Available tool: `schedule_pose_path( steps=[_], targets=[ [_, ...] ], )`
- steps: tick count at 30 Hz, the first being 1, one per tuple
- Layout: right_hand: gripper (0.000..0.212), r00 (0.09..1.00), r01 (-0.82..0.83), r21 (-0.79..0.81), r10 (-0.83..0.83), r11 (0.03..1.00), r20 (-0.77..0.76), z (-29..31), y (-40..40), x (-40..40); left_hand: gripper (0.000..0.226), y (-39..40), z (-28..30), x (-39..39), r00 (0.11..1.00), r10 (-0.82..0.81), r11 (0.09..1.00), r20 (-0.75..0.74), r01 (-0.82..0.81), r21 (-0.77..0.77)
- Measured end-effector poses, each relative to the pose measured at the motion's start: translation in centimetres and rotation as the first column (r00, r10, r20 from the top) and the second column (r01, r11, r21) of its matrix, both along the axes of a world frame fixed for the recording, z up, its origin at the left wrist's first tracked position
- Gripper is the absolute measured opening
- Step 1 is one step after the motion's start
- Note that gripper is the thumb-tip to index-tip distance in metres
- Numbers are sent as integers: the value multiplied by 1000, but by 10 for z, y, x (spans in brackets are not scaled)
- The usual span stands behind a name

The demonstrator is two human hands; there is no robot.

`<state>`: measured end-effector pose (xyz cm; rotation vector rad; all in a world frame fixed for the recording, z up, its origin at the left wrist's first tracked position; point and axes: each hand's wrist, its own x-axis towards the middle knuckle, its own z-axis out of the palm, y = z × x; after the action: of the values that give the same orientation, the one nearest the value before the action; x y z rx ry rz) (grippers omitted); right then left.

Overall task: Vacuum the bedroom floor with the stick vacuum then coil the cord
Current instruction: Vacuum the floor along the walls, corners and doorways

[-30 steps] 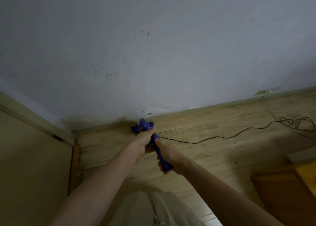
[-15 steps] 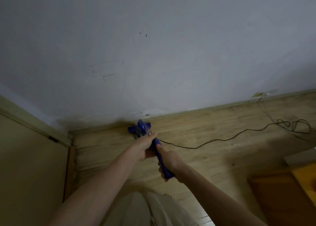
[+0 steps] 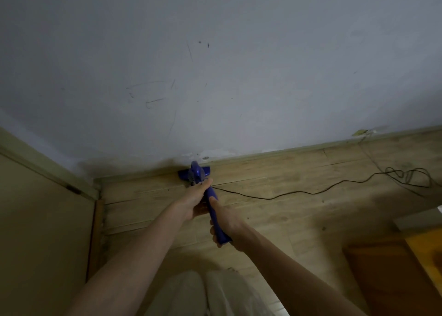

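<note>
Closer to the wall now, stick vacuum (image 3: 196, 174) (blue); left hand (image 3: 195, 202), right hand (image 3: 226, 221) fingers grip it.

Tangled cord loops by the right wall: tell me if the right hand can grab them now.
Probably not. The right hand grips the vacuum handle, and the cord loops lie far off across bare floor.

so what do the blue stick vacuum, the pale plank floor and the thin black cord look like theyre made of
The blue stick vacuum looks like moulded plastic: uniform colour, smooth, slight sheen. The pale plank floor looks like wood or wood-look laminate, with visible grain and plank seams; which one is unclear. The thin black cord seems rubber- or plastic-sheathed cable, matte and lying in loose curves.
</note>
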<state>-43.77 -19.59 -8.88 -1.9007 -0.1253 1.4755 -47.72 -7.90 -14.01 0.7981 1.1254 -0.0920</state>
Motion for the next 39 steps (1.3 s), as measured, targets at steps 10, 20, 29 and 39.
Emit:
schedule_pose_path(
  steps=[10,20,29,39],
  targets=[
    [53,1000,-2,21,2,1000,-13,8,16,-79,37,14,9,-70,992,58,998,-109,-55,30],
    [50,998,18,127,-11,992,-59,11,30,-143,45,36,2,-148,988,123,992,-91,-125,-25],
    [44,990,106,73,-99,992,-97,-5,45,-169,39,49,-3,-163,998,28,999,-64,-27,24],
    [51,999,29,89,-27,996,-23,-13,81,-162,33,76,1,-158,997,43,997,-69,-38,72]
  ],
)
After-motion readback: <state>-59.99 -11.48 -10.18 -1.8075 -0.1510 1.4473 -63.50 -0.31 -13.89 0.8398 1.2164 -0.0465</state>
